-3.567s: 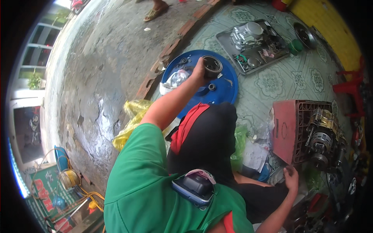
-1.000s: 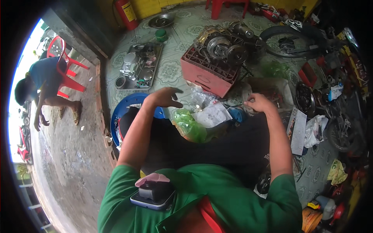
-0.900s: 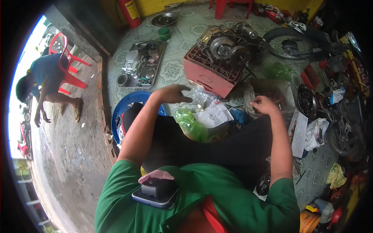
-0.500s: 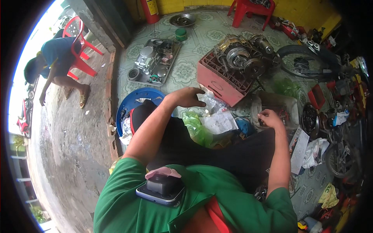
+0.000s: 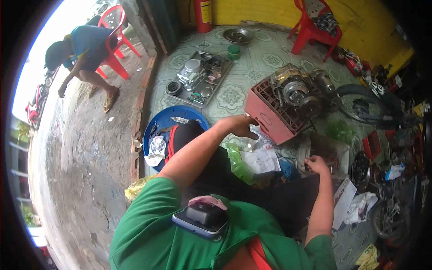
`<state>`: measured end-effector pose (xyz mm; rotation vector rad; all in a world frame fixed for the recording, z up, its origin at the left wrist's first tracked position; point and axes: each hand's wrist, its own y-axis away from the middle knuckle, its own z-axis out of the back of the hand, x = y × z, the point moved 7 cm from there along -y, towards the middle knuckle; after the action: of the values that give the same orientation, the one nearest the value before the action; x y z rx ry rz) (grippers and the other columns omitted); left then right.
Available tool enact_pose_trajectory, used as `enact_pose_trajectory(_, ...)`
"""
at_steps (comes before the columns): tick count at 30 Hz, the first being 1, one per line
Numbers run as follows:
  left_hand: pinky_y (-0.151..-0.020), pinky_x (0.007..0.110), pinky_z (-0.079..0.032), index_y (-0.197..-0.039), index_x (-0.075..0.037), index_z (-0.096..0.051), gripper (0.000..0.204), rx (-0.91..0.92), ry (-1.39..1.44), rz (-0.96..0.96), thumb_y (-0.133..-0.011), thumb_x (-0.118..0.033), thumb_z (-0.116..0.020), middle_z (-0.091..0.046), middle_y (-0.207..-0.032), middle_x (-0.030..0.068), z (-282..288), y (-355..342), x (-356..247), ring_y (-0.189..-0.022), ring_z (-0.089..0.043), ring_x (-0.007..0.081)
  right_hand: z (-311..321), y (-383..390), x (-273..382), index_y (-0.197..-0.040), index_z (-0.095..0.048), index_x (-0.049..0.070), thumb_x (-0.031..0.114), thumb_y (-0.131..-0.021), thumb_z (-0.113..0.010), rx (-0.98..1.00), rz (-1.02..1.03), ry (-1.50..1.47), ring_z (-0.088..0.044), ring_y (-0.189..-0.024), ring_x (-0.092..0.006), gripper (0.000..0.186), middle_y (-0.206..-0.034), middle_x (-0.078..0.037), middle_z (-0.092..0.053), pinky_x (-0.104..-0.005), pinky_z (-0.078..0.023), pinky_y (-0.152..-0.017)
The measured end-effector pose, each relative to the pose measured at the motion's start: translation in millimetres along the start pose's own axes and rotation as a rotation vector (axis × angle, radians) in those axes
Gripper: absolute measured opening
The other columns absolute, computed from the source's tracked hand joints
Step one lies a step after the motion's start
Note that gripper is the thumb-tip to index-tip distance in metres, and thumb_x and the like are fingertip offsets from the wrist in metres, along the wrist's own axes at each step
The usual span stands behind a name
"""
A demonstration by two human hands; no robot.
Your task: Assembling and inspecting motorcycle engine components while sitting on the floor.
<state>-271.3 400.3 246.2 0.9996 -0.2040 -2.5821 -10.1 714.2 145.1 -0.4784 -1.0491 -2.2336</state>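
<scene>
My left hand [image 5: 239,126] reaches forward over a clear plastic bag [image 5: 263,140], close to the near side of a red plastic crate [image 5: 268,116]. Its fingers are apart and nothing shows in them. On the crate rests a greasy metal engine [image 5: 294,90]. My right hand [image 5: 317,165] is closed, thumb and fingers curled together, at the near left edge of a pale plastic bin [image 5: 343,155]. A small dark spot shows at its fingertips, too small to name. Between the hands lie a white paper sheet [image 5: 262,160] and a green plastic bag [image 5: 237,163].
Left of my knee stands a blue basin [image 5: 153,120] with small parts. Beyond it is a metal tray [image 5: 208,100] of engine parts. A wheel [image 5: 360,92] and clutter line the right. Outside, past a brick sill [image 5: 143,101], a person [image 5: 87,49] bends forward on a red chair.
The view has turned, so the scene sits lower and further right in the picture. Both hands keep nearly the same places over the bag and beside the bin.
</scene>
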Motion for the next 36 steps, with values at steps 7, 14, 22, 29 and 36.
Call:
enact_pose_trajectory(7,-0.101,0.041,-0.046,-0.131,-0.004,-0.058,0.068,0.000,0.086,0.042,-0.079,-0.046,-0.073,-0.061,-0.128,0.0197,8,10,-6,-0.119,-0.057,0.0344,1,1,4,-0.095,-0.067,-0.001,0.026,-0.089,-0.071,0.002,0.015,-0.029,-0.059,-0.060,-0.0131,0.028,-0.075,-0.006,-0.066,-0.0298,-0.048,-0.054)
enact_pose_trajectory(14,-0.092,0.039,-0.050,-0.137,-0.004,-0.051,0.075,-0.033,0.010,0.005,-0.081,-0.050,-0.070,-0.070,-0.108,0.0193,-5,1,15,-0.104,-0.066,0.0323,14,10,19,-0.098,-0.067,0.000,0.025,-0.091,-0.069,-0.052,0.128,-0.063,-0.059,-0.061,-0.0118,0.026,-0.080,-0.006,-0.069,-0.0278,-0.048,-0.056)
enact_pose_trajectory(22,-0.094,0.040,-0.049,-0.130,-0.003,-0.058,0.071,-0.067,0.037,-0.082,-0.076,-0.046,-0.078,-0.066,-0.115,0.0227,-8,-1,23,-0.107,-0.064,0.0344,15,0,18,-0.102,-0.064,0.000,0.023,-0.094,-0.066,-0.019,0.171,-0.126,-0.059,-0.066,-0.0111,0.024,-0.078,-0.004,-0.063,-0.0271,-0.050,-0.056)
enact_pose_trajectory(29,-0.095,0.040,-0.048,-0.126,-0.006,-0.063,0.066,-0.112,0.031,0.029,-0.074,-0.044,-0.079,-0.065,-0.121,0.0194,-13,-14,16,-0.113,-0.061,0.0334,20,6,-5,-0.106,-0.064,0.002,0.030,-0.094,-0.066,-0.030,0.121,-0.049,-0.056,-0.062,-0.0104,0.030,-0.075,-0.004,-0.061,-0.0264,-0.049,-0.055)
enact_pose_trajectory(36,-0.081,0.040,-0.054,-0.121,-0.002,-0.061,0.069,-0.075,0.103,0.133,-0.072,-0.047,-0.080,-0.072,-0.099,0.0185,-5,-18,38,-0.097,-0.068,0.0355,14,-7,3,-0.106,-0.064,0.001,0.029,-0.094,-0.066,0.015,0.071,-0.024,-0.056,-0.060,-0.0109,0.030,-0.074,-0.004,-0.060,-0.0265,-0.048,-0.054)
